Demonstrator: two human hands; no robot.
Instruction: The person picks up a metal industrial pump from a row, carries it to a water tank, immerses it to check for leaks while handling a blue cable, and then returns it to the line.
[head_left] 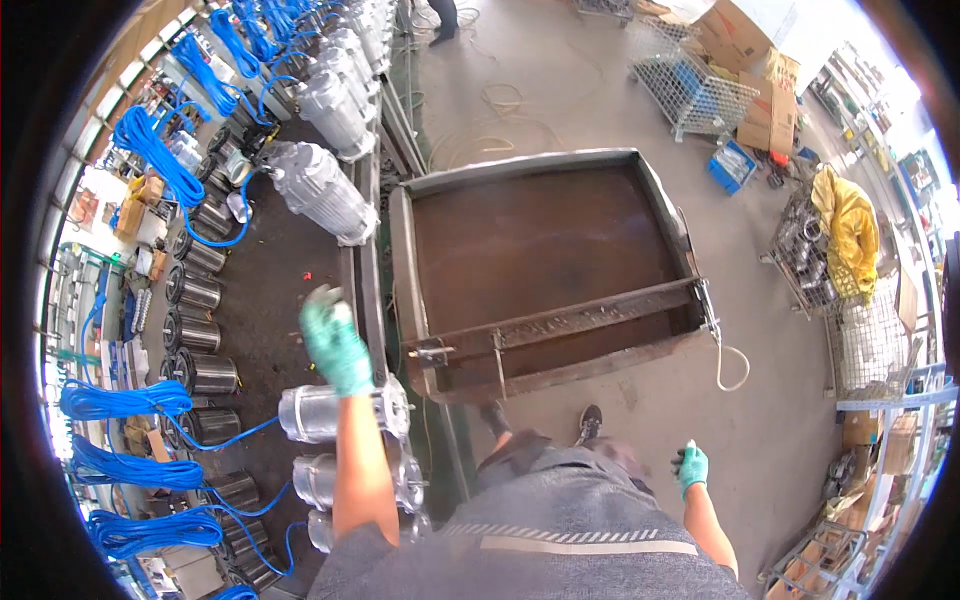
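My left hand (337, 343), in a green glove with pale fingertips, reaches over the dark workbench (290, 310). Its fingers are apart and nothing shows in them. Just below it lies a silver finned motor (310, 413), partly covered by my forearm; another motor (318, 190) lies farther up the bench edge. My right hand (691, 467), gloved the same way, hangs low at my right side, loosely open and touching nothing. In front of me stands a rectangular metal tank (400, 235) with a crossbar (580, 312). Its brown inside may be liquid or rusty metal; I cannot tell.
Blue cable coils (155, 150) and several shiny metal cylinders (205, 372) line the bench's left side. A hose loop (735, 370) hangs from the tank's right corner. Wire cages (690, 95), a blue crate (731, 167) and a yellow cloth (848, 230) stand at right.
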